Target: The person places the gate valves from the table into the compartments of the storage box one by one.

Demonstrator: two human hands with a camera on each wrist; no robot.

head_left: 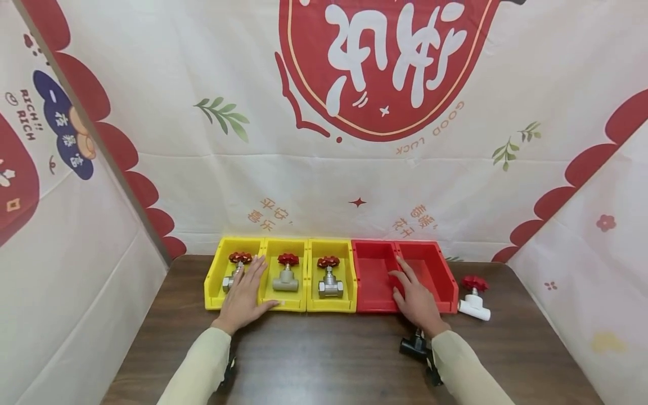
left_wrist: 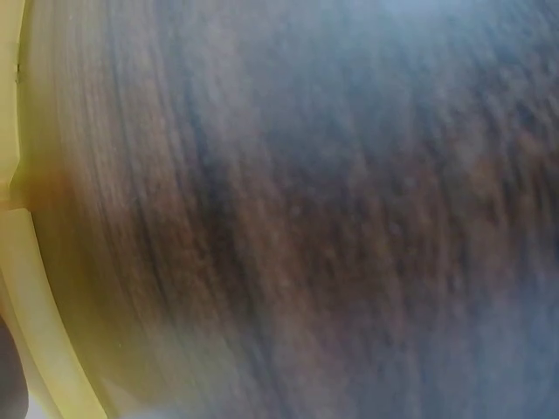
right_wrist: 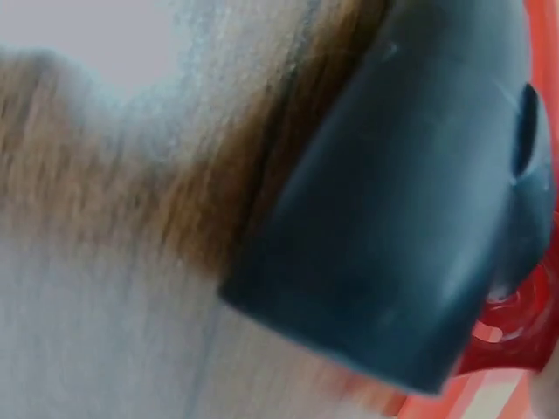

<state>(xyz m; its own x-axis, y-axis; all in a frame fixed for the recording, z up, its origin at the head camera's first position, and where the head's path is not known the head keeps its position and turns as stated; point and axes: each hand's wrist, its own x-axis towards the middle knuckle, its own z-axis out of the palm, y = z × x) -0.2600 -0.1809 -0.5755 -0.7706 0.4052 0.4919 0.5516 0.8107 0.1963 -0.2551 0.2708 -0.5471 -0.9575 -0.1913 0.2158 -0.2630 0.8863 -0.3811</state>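
My left hand lies with straight fingers over the wall between the left yellow bin and the middle yellow bin, thumb along the front lip. It partly covers a metal valve with a red handwheel. Another metal valve lies in the middle bin. Over the left red bin and right red bin, my right hand spreads its fingers, gripping nothing. Beneath that wrist a black valve lies on the table; its red handwheel shows in the right wrist view.
A third metal valve sits in the right yellow bin. Beside the red bins stands a white valve with a red handwheel. The bins form one row along the back of the brown table, against a printed cloth.
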